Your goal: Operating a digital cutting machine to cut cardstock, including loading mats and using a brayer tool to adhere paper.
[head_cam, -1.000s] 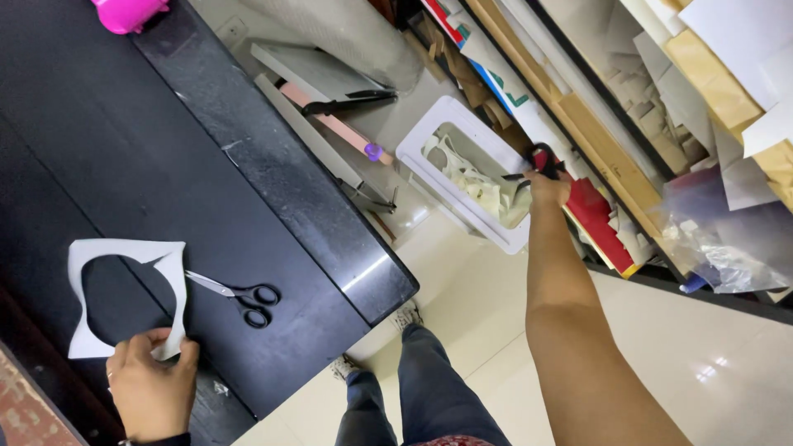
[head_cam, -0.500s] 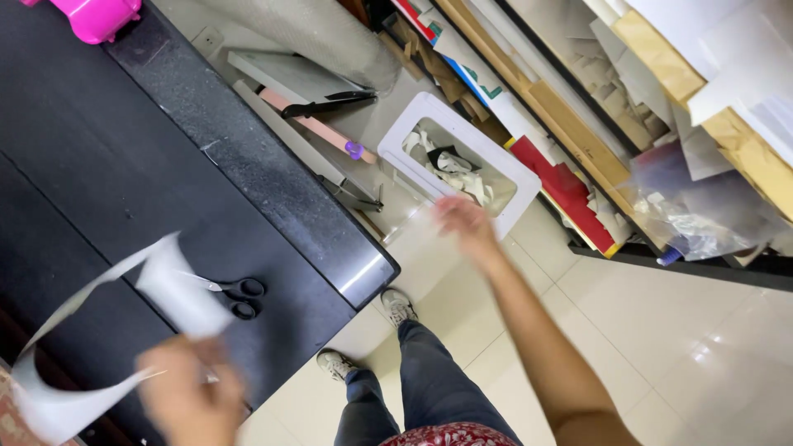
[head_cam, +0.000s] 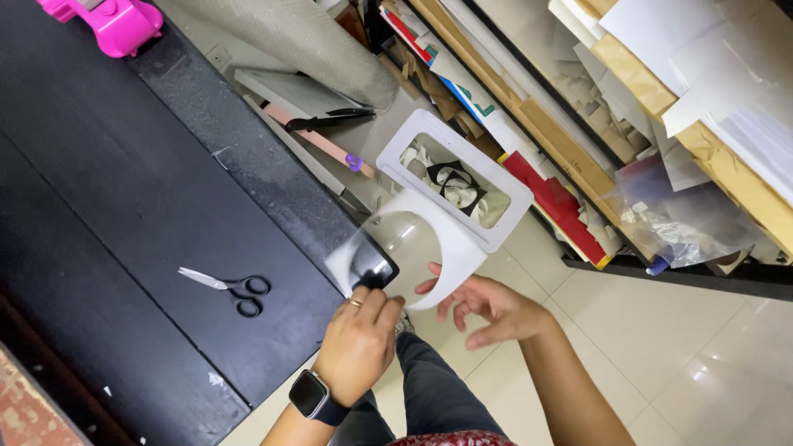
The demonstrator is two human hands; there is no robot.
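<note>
One white paper offcut [head_cam: 446,239], curved with a round hole cut through it, held off the tabletop's edge, above the floor and just before the bin. One left hand [head_cam: 359,339], wristwatch [head_cam: 312,396] on the wrist and ring on a finger, fingers clamped on the offcut's lower edge, back of hand up. One right hand [head_cam: 487,307], fingers spread apart, fingertips touching the offcut's right lower edge, palm turned leftward, forearm running down to the frame's bottom. One black tabletop [head_cam: 124,198]. One pair of scissors [head_cam: 227,287], black handles, lying flat on the tabletop, well apart from the left hand. One white rectangular bin [head_cam: 504,221] on the floor, holding paper scraps, just beyond the offcut. One pink object [head_cam: 111,21] at the tabletop's far corner. Shelving [head_cam: 661,107] with stacked paper and card at right.
</note>
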